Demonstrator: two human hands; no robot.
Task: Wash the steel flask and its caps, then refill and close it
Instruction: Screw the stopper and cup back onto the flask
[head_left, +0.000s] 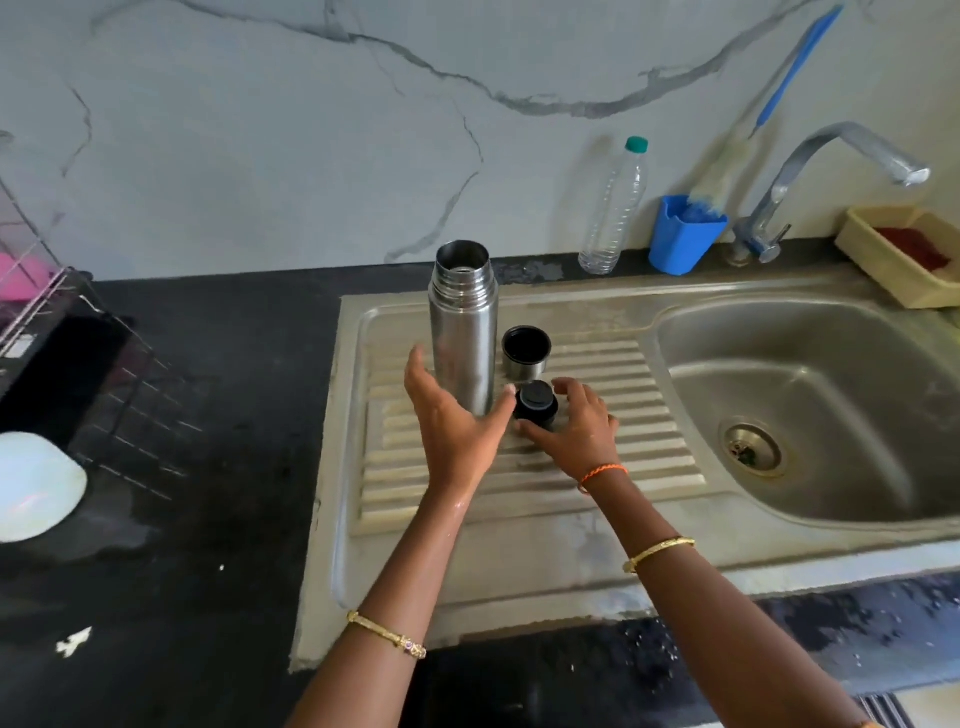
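The steel flask (463, 325) stands upright and uncapped on the ribbed drainboard (623, 457) of the sink. Just right of it sits the steel outer cap (525, 352), mouth up with a dark inside. In front of that cap lies the black inner stopper (536, 400). My right hand (579, 431) curls round the stopper, thumb in front and fingers behind it. My left hand (457, 415) is spread wide at the foot of the flask, palm facing it, fingers straight; whether it touches the flask I cannot tell.
The sink bowl (810, 405) with its drain lies to the right under a steel tap (831, 171). A clear plastic bottle (615, 208), a blue holder with a brush (683, 234) and a yellow tray (904, 254) stand along the back. A wire dish rack (47, 312) stands far left.
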